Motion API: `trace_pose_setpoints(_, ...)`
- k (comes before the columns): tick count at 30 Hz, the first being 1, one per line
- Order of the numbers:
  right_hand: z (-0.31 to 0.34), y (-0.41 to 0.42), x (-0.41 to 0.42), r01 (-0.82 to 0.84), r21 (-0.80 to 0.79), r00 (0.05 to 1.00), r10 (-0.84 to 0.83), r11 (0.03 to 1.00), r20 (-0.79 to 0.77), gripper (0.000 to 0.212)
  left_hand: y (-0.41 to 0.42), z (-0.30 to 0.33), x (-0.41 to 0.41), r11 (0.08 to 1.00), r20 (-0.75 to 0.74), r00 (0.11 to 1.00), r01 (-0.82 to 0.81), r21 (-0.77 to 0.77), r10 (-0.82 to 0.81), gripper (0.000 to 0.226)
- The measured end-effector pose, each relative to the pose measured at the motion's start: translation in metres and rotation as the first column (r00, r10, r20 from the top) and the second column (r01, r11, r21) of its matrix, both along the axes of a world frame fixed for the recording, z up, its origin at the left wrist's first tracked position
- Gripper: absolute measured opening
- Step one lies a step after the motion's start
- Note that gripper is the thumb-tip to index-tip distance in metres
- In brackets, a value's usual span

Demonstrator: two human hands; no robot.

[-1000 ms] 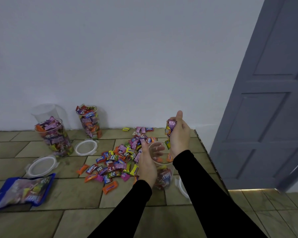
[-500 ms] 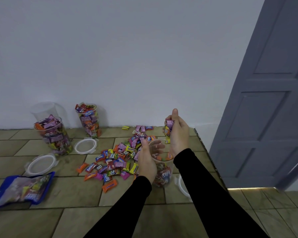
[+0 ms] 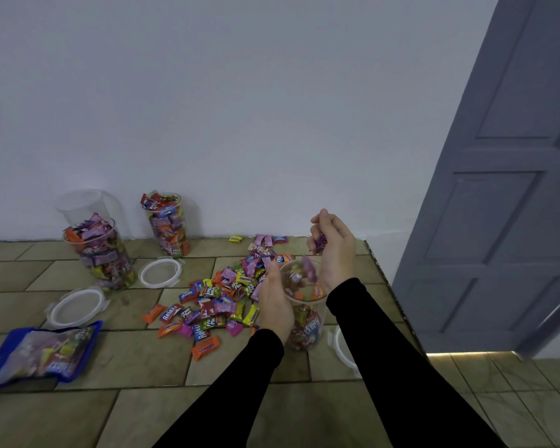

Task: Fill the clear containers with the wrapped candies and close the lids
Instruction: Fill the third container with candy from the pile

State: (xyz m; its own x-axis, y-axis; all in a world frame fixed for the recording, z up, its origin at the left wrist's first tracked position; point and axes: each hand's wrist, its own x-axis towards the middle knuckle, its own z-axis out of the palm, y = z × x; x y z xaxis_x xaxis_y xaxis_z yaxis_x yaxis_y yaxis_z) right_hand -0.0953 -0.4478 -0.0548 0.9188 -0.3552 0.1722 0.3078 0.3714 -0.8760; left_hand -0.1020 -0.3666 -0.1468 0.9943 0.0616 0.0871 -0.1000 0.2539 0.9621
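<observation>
Container (image 3: 306, 313) upright, mouth up, left-hand-held (image 3: 274, 303)

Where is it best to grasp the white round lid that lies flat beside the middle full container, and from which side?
Pinch the white round lid at its near rim from above. It lies flat on the tiled surface, so only the thin raised edge offers a hold, and its near side looks free of the candy pile.

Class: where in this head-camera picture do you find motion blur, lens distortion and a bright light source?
Head view: the purple wrapped candy dropping into the hand-held clear plastic container is smeared by motion; the grey panelled door leans, a wide-angle effect; a bright strip of light shows beneath it; the white wall is evenly, dimly lit, without glare.
</observation>
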Motion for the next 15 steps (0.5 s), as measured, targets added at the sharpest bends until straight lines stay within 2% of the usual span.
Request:
trace_pose_setpoints(7,0.0002,0.0013,-0.0021,0.011,-0.005,1.000,-0.011,1.000,0.003,0.029,-0.0021,0.0054,-0.0016,0.997,0.005,1.000,0.017,-0.073,-0.016,0.064)
trace_pose_setpoints(9,0.0012,0.0008,-0.0053,-0.009,0.005,1.000,0.009,1.000,-0.006,0.024,-0.0017,0.0043,-0.0021,0.997,0.005,1.000,0.015,-0.077,-0.015,0.067)
trace_pose_setpoints(15,0.0036,0.0000,-0.0093,-0.080,-0.005,0.997,0.080,0.997,0.011,0.029,-0.0006,0.0025,-0.0011,0.997,0.023,1.000,0.023,-0.071,-0.022,0.073)
